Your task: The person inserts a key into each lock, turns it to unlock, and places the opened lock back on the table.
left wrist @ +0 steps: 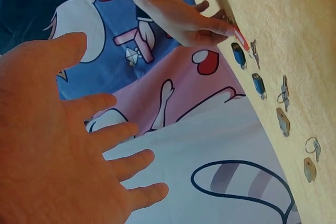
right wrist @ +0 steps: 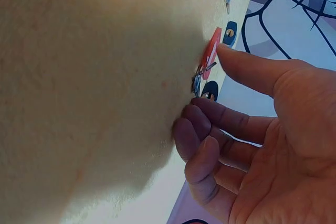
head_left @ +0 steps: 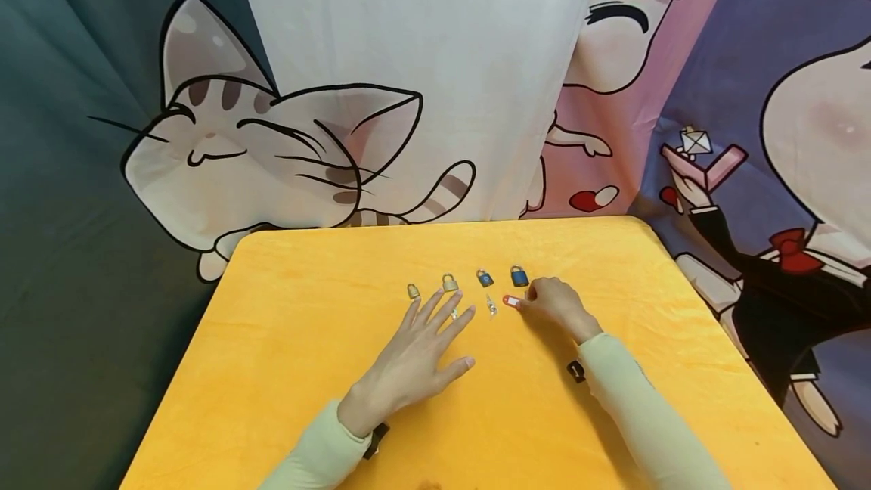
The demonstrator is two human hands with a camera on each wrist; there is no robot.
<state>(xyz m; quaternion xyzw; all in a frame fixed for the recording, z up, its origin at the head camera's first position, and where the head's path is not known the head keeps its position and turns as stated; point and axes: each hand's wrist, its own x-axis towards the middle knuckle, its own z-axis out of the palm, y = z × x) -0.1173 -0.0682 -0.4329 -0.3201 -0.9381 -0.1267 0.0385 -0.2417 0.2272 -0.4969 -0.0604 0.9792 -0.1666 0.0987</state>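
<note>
My left hand is held over the table with its fingers spread and nothing in its grasp, partly covering a small key. My right hand is low at the table by a red key tag. In the right wrist view the thumb tip is right at the tag, and the forefinger is close to the keys on it, with a gap between thumb and forefinger. Beyond the hands stand a large blue padlock, a smaller blue padlock, a brass padlock and a smaller brass one.
Another set of keys lies in front of the smaller blue padlock. A yellow cloth covers the table. Behind its far edge hangs a printed curtain with cartoon figures.
</note>
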